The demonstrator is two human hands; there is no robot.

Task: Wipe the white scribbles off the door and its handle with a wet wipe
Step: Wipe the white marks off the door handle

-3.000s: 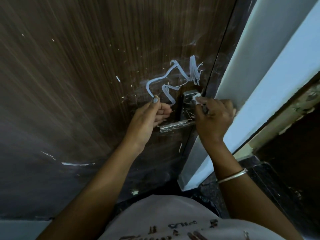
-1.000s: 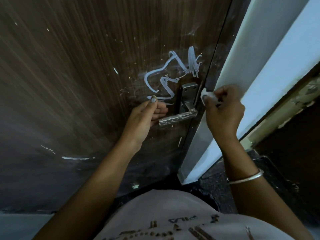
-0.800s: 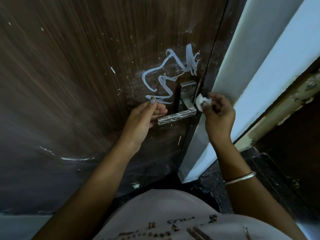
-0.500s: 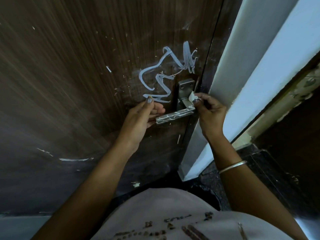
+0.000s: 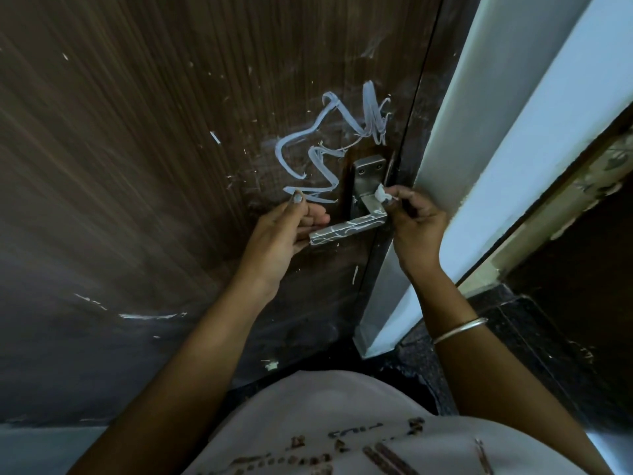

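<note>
Pinching a small crumpled wet wipe [image 5: 381,193] between thumb and fingertips, the right hand [image 5: 416,228] presses it against the metal handle [image 5: 347,229] where the lever bends out of the backplate [image 5: 368,176]. The rest of that hand's fingers are curled in toward the palm. A thin metal bangle [image 5: 459,330] circles the right forearm, at five o'clock from the hand.

At nine o'clock from the lever's free end sits the left hand [image 5: 277,241]. Its fingers are curled round that end of the lever and its thumb points up toward twelve o'clock, the nail touching the lowest stroke of the white scribbles [image 5: 318,149].

White squiggles run along the lever's face. The main scribbles, a looping zigzag, spread over the dark wood-grain door [image 5: 154,166] from ten to twelve o'clock of the backplate, close to the door's edge. Smaller white flecks and a short streak dot the panel farther toward nine and seven o'clock.

At three o'clock from the handle rises a pale wall edge [image 5: 496,149]. Dark speckled floor [image 5: 531,337] lies at five o'clock, and the person's light shirt [image 5: 325,423] with dark print fills the view at six o'clock.
</note>
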